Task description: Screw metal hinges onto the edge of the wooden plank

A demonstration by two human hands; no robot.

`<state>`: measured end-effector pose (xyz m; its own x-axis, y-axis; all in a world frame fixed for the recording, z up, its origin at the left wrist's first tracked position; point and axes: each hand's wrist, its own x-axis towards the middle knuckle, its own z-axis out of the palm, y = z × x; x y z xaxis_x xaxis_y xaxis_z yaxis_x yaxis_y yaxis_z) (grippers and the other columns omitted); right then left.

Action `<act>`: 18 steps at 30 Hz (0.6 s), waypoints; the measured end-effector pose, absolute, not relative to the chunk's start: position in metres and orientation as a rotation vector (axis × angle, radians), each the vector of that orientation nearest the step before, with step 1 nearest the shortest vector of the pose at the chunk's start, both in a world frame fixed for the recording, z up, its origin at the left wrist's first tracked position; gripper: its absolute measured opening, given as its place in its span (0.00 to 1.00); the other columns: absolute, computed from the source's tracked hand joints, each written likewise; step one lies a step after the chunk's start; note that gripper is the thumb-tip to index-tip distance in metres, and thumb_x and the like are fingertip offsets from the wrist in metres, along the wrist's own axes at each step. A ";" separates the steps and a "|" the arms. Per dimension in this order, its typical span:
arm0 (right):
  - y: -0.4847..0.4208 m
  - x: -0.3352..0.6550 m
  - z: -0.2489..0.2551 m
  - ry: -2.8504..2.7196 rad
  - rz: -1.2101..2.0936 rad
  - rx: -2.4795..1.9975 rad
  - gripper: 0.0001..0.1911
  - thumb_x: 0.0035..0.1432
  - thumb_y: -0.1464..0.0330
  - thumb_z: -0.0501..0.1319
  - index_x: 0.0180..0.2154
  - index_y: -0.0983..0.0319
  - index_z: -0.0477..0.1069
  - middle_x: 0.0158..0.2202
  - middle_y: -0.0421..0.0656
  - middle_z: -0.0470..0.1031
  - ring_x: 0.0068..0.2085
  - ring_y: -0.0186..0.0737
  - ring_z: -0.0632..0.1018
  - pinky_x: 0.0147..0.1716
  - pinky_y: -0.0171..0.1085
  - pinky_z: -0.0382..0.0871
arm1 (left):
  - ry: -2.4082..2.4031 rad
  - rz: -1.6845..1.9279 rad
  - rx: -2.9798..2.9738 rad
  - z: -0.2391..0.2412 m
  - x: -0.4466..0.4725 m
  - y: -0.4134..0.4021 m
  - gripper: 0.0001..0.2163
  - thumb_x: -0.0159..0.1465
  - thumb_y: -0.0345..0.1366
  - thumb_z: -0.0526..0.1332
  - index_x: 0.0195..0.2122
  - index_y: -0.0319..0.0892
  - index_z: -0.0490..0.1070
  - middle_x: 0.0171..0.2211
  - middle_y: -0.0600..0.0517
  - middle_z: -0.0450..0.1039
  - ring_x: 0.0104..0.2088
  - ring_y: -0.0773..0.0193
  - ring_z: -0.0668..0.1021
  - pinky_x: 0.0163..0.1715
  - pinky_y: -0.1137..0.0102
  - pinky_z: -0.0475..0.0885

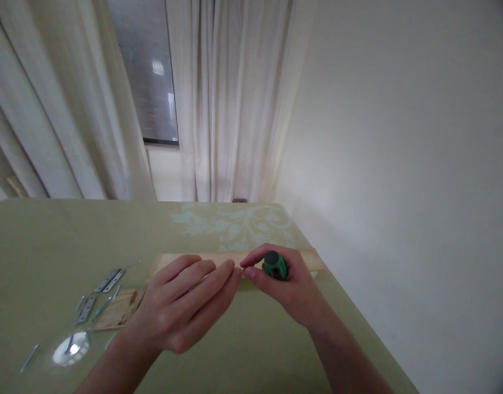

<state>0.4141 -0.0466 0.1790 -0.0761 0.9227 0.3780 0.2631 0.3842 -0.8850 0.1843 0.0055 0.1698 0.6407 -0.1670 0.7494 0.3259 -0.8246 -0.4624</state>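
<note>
My right hand (pixel 290 279) is closed around a screwdriver with a green and black handle (pixel 275 265); its handle end faces me and its tip is hidden. The thumb and forefinger of that hand also meet close to my left fingertips. My left hand (pixel 188 298) is closed in a pinch, fingertips together, and whatever they hold is too small or hidden to make out. Both hands are over a long, pale wooden board (pixel 314 259) lying across the table, and they cover much of its near side.
Left of my hands lie metal hinges (pixel 110 279), several screws (pixel 101 308), and a small wooden piece (pixel 118 309). A shiny round dish (pixel 71 348) is nearer me. The green tablecloth (pixel 218 355) ends at the right beside a white wall (pixel 411 191). Curtains (pixel 235 98) hang behind.
</note>
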 end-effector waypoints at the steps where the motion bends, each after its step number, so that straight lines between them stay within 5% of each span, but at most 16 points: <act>1: -0.046 0.415 0.179 -1.587 0.810 -1.077 0.08 0.62 0.61 0.71 0.38 0.58 0.82 0.30 0.37 0.78 0.32 0.32 0.72 0.31 0.33 0.64 | -0.121 -1.115 -2.271 0.170 0.184 0.005 0.11 0.70 0.24 0.63 0.51 0.31 0.80 0.48 0.43 0.84 0.41 0.57 0.82 0.39 0.59 0.76; 18: -0.047 0.412 0.175 -1.553 0.858 -1.110 0.09 0.63 0.61 0.70 0.41 0.58 0.83 0.34 0.39 0.80 0.35 0.35 0.76 0.36 0.34 0.70 | -0.132 -1.163 -2.323 0.165 0.184 0.005 0.11 0.69 0.24 0.65 0.51 0.31 0.79 0.47 0.43 0.84 0.41 0.56 0.82 0.40 0.58 0.78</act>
